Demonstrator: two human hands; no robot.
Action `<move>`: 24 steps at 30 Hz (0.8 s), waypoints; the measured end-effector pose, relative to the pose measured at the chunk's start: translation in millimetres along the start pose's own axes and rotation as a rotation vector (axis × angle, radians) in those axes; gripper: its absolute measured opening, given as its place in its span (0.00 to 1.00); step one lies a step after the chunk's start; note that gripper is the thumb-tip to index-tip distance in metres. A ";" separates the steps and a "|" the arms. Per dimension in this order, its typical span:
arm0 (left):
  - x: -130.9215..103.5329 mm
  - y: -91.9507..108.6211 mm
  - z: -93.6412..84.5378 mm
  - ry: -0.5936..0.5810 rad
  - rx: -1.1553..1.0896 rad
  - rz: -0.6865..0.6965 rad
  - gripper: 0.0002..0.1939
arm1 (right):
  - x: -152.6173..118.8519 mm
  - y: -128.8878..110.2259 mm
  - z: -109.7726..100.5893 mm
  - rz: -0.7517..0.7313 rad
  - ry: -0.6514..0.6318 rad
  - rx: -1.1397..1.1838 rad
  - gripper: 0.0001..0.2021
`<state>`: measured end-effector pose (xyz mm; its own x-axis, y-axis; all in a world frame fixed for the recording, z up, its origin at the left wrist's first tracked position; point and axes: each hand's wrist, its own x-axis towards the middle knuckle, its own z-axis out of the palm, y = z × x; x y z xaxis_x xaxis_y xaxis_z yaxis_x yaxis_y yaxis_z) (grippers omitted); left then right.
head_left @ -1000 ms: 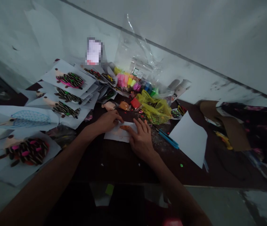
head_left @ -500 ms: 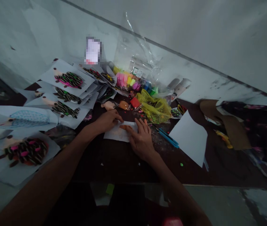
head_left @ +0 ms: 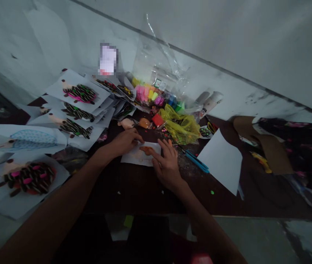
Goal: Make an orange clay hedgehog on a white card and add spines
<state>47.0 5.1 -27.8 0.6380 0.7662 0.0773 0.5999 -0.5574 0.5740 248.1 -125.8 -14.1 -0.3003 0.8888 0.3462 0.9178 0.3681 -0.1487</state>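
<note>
A small white paper (head_left: 136,158) lies on the dark table with a patch of orange clay (head_left: 146,150) on it. My left hand (head_left: 126,141) rests at the paper's upper left edge, fingers bent and close together; whether anything is under them is hidden. On the paper's right side, my right hand (head_left: 167,161) has its fingers apart, with the index fingertip near the orange clay. Above the paper lie a lump of beige clay (head_left: 127,123) and a wrapped brown-orange lump (head_left: 145,123).
Papers with clay hedgehogs (head_left: 79,93) are piled at the left. A yellow bag (head_left: 182,126) and a clear bag of coloured clay (head_left: 147,93) stand behind. On the right are a blue cutter (head_left: 197,161), white paper (head_left: 221,161) and brown cardboard (head_left: 275,154).
The index finger of my right hand has drawn back slightly, showing more of the orange clay. My left hand stays in nearly the same place.
</note>
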 end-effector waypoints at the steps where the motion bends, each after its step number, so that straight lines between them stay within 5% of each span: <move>1: -0.1 0.6 -0.3 -0.001 -0.004 -0.006 0.20 | 0.3 1.2 0.1 0.025 0.008 -0.012 0.18; 9: 0.6 0.0 0.8 -0.008 0.004 -0.024 0.19 | 13.7 -3.1 1.2 0.039 -0.122 -0.078 0.17; 19: 0.6 -3.3 2.7 -0.003 -0.009 -0.003 0.19 | 7.4 7.5 6.0 0.078 -0.005 -0.050 0.17; 24: 0.3 -2.8 3.0 0.002 -0.005 -0.006 0.20 | 3.9 9.1 5.8 0.066 -0.055 -0.107 0.17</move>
<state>47.0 6.0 -31.8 0.6335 0.7700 0.0751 0.6015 -0.5513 0.5782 253.8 -117.4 -19.5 -0.2493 0.9249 0.2871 0.9577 0.2795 -0.0687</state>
